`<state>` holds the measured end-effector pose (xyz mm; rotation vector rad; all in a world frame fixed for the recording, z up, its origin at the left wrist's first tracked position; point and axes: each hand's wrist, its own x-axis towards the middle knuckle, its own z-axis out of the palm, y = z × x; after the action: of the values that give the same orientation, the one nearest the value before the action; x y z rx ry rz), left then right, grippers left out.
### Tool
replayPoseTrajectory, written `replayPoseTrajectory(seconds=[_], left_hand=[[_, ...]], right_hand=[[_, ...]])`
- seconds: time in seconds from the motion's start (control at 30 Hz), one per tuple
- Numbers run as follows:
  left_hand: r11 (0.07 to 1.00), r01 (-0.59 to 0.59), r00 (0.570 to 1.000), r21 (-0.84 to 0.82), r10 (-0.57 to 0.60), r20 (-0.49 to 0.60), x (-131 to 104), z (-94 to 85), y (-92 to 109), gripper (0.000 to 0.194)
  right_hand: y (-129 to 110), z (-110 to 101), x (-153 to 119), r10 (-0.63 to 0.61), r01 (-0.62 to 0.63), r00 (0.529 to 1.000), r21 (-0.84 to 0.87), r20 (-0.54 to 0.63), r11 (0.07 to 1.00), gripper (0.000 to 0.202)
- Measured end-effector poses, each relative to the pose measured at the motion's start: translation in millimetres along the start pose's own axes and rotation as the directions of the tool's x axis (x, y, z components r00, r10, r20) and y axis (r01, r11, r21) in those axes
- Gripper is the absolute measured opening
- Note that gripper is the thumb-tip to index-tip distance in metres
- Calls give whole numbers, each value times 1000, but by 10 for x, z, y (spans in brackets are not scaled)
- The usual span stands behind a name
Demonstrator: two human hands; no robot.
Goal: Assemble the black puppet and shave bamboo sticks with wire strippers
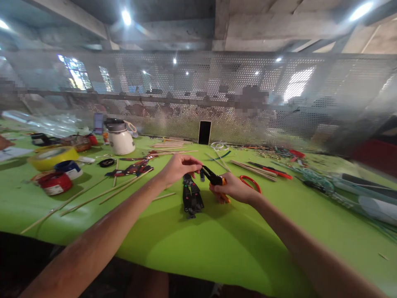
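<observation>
My right hand (228, 188) is wrapped round the orange handles of black-headed pliers (212, 176), whose jaws point up and left. At the tip of the jaws, my left hand (182, 167) has its thumb and fingers pinched together; what they hold is too small to make out. Below my left hand, a black jointed figure-like piece (192, 198) with small coloured dots lies on the green table (161, 244). Its upper end is partly hidden by my fingers. Just right of my right hand are red scissor handles (250, 183).
Thin wooden sticks (114, 191) lie at left, near a dark red jointed piece (133, 169). Tape rolls (56, 157) and a white jug (120, 138) stand farther left. A phone (204, 132) leans against the mesh screen. More sticks (256, 169) and coiled wire (316, 180) lie right.
</observation>
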<state>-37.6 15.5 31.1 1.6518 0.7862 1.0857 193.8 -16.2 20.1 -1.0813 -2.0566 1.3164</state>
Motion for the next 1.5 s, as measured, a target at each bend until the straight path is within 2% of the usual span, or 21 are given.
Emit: replayPoseTrajectory(seconds=[0.13,0.3,0.57,0.93,1.23,1.5], left_hand=[[1000,14,998,9,-15,69,-11,-59,48,20],[1000,19,996,4,-19,87,-18,-62,82,19],[999,-6,995,54,0,98,-25,-56,129,17],[989,-55,991,136,37,132,-12,-113,81,17],[989,-56,989,136,36,146,-32,-125,133,17],[995,-19,973,101,-4,230,-70,-148,221,21]], right_hand=[[31,20,6,-16,16,1000,-13,8,1000,24],[94,84,52,11,-20,994,-82,-108,996,37],[49,147,55,45,-68,981,-118,-188,991,35],[69,128,40,27,-45,988,-116,-155,992,26],[135,195,106,40,-119,952,-246,-303,962,32],[84,211,94,38,-139,946,-296,-322,945,33]])
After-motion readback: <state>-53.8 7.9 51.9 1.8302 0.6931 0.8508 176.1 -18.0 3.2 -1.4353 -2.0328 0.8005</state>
